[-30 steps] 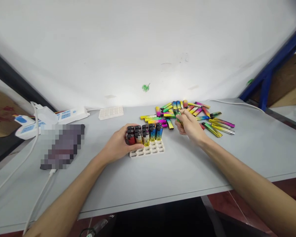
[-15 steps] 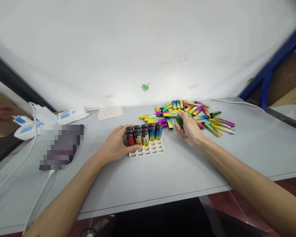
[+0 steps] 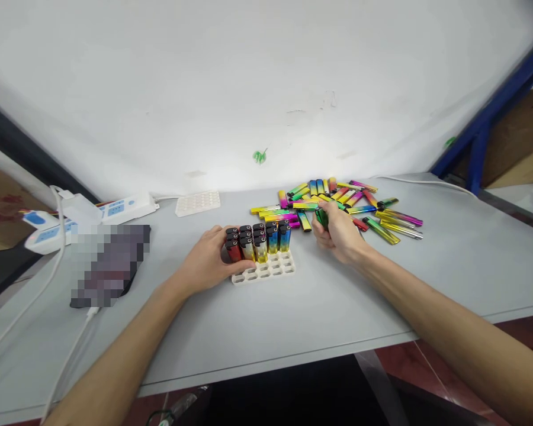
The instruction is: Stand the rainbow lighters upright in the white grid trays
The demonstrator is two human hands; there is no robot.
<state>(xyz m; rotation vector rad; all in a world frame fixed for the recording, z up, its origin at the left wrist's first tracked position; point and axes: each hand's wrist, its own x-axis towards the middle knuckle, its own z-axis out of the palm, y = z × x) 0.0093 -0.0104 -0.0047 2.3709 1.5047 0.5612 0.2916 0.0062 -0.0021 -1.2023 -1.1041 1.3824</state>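
A white tray with holes [image 3: 264,273] stands on the table, its back rows filled with several upright lighters [image 3: 260,242] with black tops; the front holes show bare. My left hand [image 3: 208,257] grips the tray's left side, thumb across the front of the lighters and fingers behind them. To the right, my right hand [image 3: 337,232] has its fingers closed around a green lighter [image 3: 322,218] at the front of a loose pile. Shiny multicoloured lighters [image 3: 382,231] lie in that pile, pointing many ways.
At the left are a phone [image 3: 113,263] with its image blurred, a white power strip [image 3: 124,205] and white cables. A second white holed tray [image 3: 198,203] lies near the wall. A thin cable [image 3: 426,182] runs along the back right.
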